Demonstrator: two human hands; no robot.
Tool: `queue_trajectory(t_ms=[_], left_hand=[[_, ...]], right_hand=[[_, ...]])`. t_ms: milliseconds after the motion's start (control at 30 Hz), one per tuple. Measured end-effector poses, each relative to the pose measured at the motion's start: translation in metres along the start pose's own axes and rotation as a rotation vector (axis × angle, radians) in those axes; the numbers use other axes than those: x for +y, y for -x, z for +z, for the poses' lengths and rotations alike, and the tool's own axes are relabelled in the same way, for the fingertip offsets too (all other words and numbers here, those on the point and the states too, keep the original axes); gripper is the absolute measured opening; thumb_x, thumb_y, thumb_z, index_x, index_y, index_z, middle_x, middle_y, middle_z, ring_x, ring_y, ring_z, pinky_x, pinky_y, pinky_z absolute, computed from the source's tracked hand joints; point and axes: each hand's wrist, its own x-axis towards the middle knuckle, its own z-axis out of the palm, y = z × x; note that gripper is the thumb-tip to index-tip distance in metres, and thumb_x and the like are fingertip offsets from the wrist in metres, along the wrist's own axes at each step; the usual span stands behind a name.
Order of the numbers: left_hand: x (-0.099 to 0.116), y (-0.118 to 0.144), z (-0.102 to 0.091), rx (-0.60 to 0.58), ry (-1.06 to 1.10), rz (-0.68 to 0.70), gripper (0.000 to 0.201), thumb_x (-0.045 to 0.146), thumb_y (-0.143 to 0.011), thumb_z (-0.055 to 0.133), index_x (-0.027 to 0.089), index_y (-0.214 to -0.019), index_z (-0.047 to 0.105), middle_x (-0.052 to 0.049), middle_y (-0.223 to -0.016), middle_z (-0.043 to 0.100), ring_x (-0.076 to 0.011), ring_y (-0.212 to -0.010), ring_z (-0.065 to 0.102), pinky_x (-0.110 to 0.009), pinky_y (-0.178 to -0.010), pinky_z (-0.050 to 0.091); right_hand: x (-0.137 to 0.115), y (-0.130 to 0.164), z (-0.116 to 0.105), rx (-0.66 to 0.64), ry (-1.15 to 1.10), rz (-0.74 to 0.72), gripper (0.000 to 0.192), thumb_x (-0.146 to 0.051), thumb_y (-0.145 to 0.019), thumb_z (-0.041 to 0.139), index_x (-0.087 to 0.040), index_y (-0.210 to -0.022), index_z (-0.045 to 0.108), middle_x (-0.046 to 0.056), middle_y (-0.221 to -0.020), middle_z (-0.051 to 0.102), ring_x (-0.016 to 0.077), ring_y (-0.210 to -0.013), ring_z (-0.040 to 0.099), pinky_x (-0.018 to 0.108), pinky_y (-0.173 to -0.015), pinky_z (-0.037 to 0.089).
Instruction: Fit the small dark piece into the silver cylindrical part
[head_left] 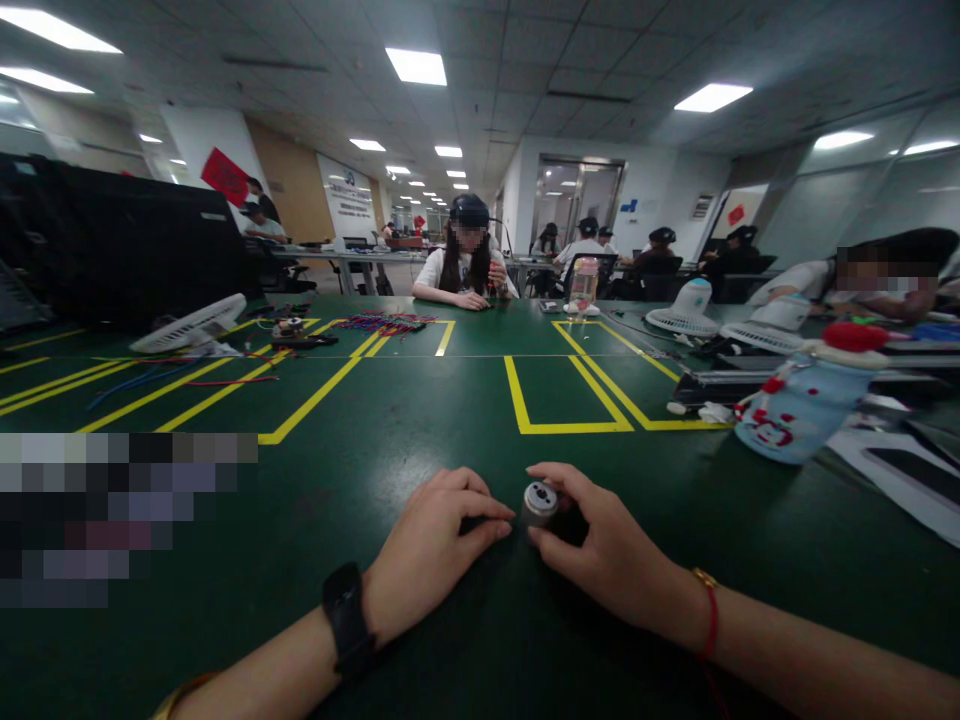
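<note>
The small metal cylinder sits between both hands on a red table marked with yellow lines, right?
Not quite: the table is dark green, not red. The head view shows the small metal cylinder between the left hand and right hand, and the yellow lines.

Single head-worn view, facing forward and down, close above green table (420, 400)

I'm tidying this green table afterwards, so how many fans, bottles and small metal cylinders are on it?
Fans: 3, one white fan at left, a pair at right
Bottles: 2, blue bottle, pink bottle
Metal cylinder: 1, in the right hand
Total: 6
</note>
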Motion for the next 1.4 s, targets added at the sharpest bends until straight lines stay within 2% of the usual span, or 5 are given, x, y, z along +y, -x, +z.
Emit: queue_trajectory(t_ms=[533, 733, 967, 1233, 1400], left_hand=[[-0.076, 0.050, -0.059, 0.076, 0.003, -0.286, 0.030, 0.049, -0.089, 0.051, 0.029, -0.104, 0.068, -0.003, -0.107, 0.066, -0.0241, -0.100, 0.062, -0.038, -0.088, 0.050], [-0.072, 0.046, -0.053, 0.086, -0.041, -0.240, 0.030, 0.047, -0.089, 0.050, 0.029, -0.103, 0.069, -0.003, -0.104, 0.066, -0.0244, -0.096, 0.063, -0.040, -0.087, 0.051], [-0.075, 0.051, -0.055, 0.099, -0.061, -0.242, 0.029, 0.045, -0.090, 0.050, 0.029, -0.105, 0.068, -0.003, -0.106, 0.065, -0.0237, -0.096, 0.063, -0.039, -0.086, 0.052], [-0.070, 0.048, -0.054, 0.083, -0.044, -0.270, 0.028, 0.046, -0.089, 0.051, 0.030, -0.104, 0.069, -0.002, -0.105, 0.065, -0.0233, -0.096, 0.063, -0.038, -0.086, 0.051], [-0.072, 0.049, -0.054, 0.075, -0.043, -0.281, 0.029, 0.046, -0.089, 0.050, 0.030, -0.105, 0.068, -0.002, -0.106, 0.064, -0.0232, -0.097, 0.062, -0.037, -0.086, 0.050]], right_hand=[[0.142, 0.078, -0.166, 0.323, 0.718, 0.452, 0.057, -0.058, -0.074, 0.060, -0.020, -0.116, 0.055, 0.018, -0.107, 0.064, 0.0308, -0.087, 0.066, 0.039, -0.069, 0.052], [0.054, 0.034, -0.087, 0.133, 0.642, -0.078, 0.043, -0.045, -0.081, 0.059, -0.026, -0.119, 0.057, 0.009, -0.121, 0.058, 0.0265, -0.113, 0.052, 0.046, -0.094, 0.041], [-0.013, -0.018, 0.003, -0.209, 0.273, -0.139, 0.017, -0.031, -0.088, 0.054, -0.025, -0.094, 0.068, 0.003, -0.097, 0.065, 0.0178, -0.091, 0.054, 0.035, -0.079, 0.043], [0.068, 0.020, -0.156, 0.187, 0.780, 0.233, 0.031, -0.044, -0.085, 0.051, -0.022, -0.097, 0.068, 0.008, -0.098, 0.067, 0.0240, -0.087, 0.061, 0.039, -0.077, 0.045], [0.103, 0.044, -0.200, 0.089, 0.829, 0.543, 0.029, -0.043, -0.080, 0.057, -0.020, -0.086, 0.073, 0.010, -0.087, 0.071, 0.0221, -0.072, 0.063, 0.035, -0.067, 0.043]])
